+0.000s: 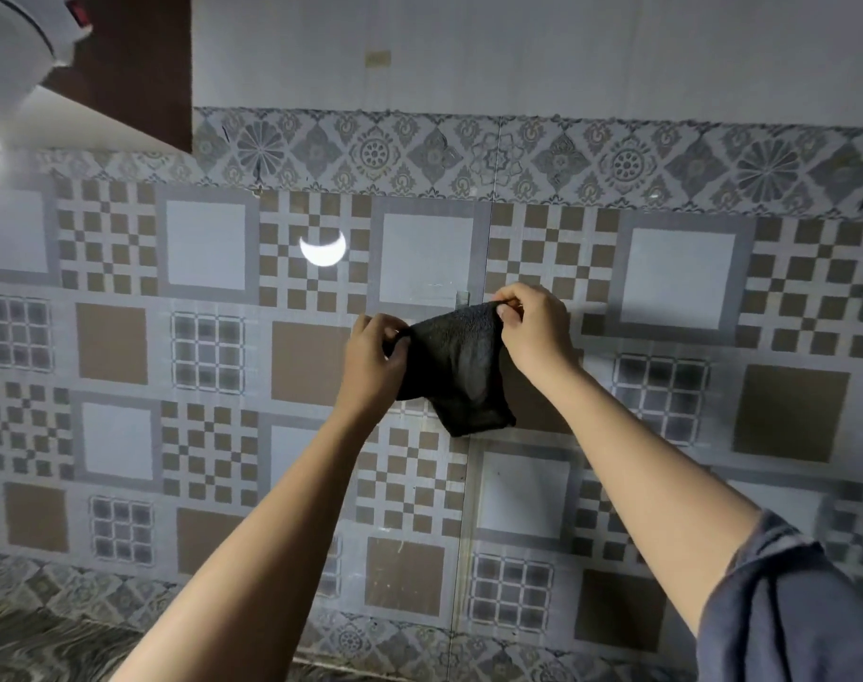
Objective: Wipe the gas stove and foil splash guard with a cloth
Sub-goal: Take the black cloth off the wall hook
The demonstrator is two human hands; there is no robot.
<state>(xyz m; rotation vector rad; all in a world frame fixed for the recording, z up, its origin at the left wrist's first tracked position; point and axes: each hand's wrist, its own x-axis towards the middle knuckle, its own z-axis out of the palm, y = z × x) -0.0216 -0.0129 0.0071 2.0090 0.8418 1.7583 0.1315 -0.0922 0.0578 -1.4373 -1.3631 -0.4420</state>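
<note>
A dark cloth (456,366) hangs in front of the patterned foil splash guard (208,337), stretched between both my hands. My left hand (373,359) pinches its left top corner. My right hand (533,327) pinches the right top corner, slightly higher. The cloth's lower end droops to a point below the hands. The foil covers the wall in grey, white and brown squares and shows a bright lamp reflection. The gas stove is out of view.
A strip of patterned counter (41,642) shows at the bottom left. A white lamp or appliance (16,46) and a brown panel (139,66) sit at the top left. A vertical seam (474,484) splits the foil near the middle.
</note>
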